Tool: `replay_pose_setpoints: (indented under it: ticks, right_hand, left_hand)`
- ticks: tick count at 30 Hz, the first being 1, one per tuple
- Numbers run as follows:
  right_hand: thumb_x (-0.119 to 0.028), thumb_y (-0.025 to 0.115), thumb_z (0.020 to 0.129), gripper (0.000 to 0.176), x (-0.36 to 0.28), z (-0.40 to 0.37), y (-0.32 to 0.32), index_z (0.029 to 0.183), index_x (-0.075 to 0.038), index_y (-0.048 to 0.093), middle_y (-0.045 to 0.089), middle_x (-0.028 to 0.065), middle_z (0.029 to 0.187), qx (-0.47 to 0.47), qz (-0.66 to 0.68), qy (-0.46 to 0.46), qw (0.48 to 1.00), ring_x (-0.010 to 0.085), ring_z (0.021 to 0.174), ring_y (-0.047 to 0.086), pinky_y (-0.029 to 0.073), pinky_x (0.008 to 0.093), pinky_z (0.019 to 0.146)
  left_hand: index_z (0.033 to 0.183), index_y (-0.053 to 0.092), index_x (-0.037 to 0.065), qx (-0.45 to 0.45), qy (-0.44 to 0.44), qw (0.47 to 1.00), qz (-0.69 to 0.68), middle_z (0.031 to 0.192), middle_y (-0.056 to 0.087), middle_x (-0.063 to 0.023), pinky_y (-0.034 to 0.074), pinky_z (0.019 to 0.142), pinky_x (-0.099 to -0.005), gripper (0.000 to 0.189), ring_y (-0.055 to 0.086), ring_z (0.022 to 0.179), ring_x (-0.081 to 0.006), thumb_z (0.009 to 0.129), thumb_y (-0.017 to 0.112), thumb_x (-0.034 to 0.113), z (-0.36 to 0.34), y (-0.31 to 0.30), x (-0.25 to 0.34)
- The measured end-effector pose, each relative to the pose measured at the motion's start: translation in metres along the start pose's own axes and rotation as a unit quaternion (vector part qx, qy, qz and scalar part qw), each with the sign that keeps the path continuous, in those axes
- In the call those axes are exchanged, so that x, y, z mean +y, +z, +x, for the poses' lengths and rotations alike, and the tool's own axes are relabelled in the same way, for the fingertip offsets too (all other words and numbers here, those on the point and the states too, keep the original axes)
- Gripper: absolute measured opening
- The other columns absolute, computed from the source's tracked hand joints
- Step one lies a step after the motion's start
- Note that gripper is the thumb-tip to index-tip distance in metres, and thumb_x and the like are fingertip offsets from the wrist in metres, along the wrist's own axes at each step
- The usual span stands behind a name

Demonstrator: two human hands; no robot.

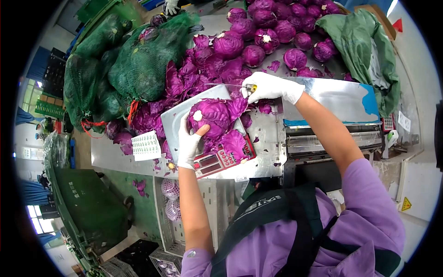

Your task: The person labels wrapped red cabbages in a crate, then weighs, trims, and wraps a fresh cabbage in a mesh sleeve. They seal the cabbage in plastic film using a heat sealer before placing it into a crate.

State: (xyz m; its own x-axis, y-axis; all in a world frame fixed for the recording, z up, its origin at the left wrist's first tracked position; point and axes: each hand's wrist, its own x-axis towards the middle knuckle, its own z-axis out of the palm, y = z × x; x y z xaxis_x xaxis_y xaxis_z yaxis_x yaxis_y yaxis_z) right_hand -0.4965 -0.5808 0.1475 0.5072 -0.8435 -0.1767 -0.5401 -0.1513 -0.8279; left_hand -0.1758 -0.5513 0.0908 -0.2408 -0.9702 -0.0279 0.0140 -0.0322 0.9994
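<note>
My left hand (189,141), in a white glove with the thumb bare, holds a purple cabbage (213,115) from its left side. The cabbage sits over the metal plate of a red scale (224,159), and its pale cut stem faces left. My right hand (258,87), also gloved in white, is closed around a knife (249,87) with a yellow part at the handle; its thin blade points left, above the cabbage. Loose outer leaves hang off the cabbage's right side and over the scale's keypad.
Behind lie piled cabbages (265,39) and loose leaves (203,64). Green net sacks (143,64) stand at left, a sheet of labels (146,146) near the scale. A wrapping machine (332,138) is at right. Crates (221,198) are below. A co-worker's gloved hand (171,6) shows at the top.
</note>
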Motion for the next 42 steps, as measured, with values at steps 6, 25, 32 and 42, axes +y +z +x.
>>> replay_pose_setpoints:
  ticks: [6,25,32,42]
  right_hand:
    - [-0.009,0.074,0.068,0.013,0.04,-0.018,-0.029,0.079,-0.004,0.067,0.069,0.0117,0.075,0.09,-0.156,0.056,0.982,0.0213,0.068,0.066,0.052,0.0353,0.067]
    - [-0.026,0.071,0.074,0.054,-0.081,0.03,0.118,0.124,-0.01,0.059,0.068,0.0164,0.082,0.227,-0.091,-0.084,0.966,0.0332,0.075,0.068,0.055,0.042,0.071]
    - [-0.025,0.072,0.074,0.04,-0.027,0.035,0.054,0.112,-0.014,0.069,0.072,0.0113,0.092,0.281,-0.23,0.054,0.93,0.0231,0.079,0.071,0.056,0.0352,0.072]
    - [-0.04,0.074,0.074,0.056,-0.073,0.024,0.103,0.119,-0.009,0.061,0.064,0.0101,0.102,0.251,-0.166,-0.12,0.946,0.029,0.092,0.065,0.054,0.0374,0.081]
  left_hand:
    - [0.135,0.044,0.0,0.056,-0.073,0.986,-0.138,0.125,0.055,-0.0145,0.048,0.096,-0.0356,0.067,0.056,0.112,-0.0235,0.08,0.078,0.012,0.003,-0.02,-0.021]
    - [0.147,0.027,0.007,0.203,-0.191,0.953,-0.117,0.131,0.05,-0.0213,0.052,0.092,-0.0461,0.097,0.056,0.116,-0.0313,0.072,0.086,0.026,-0.019,0.004,0.024]
    - [0.146,0.021,-0.004,0.227,-0.154,0.956,-0.109,0.135,0.045,-0.023,0.047,0.098,-0.0401,0.102,0.054,0.117,-0.0291,0.071,0.086,0.02,-0.03,0.004,0.006]
    - [0.139,0.029,-0.006,0.239,-0.001,0.965,0.106,0.128,0.049,-0.0198,0.048,0.095,-0.0316,0.089,0.058,0.109,-0.023,0.071,0.083,0.01,-0.016,0.032,-0.019]
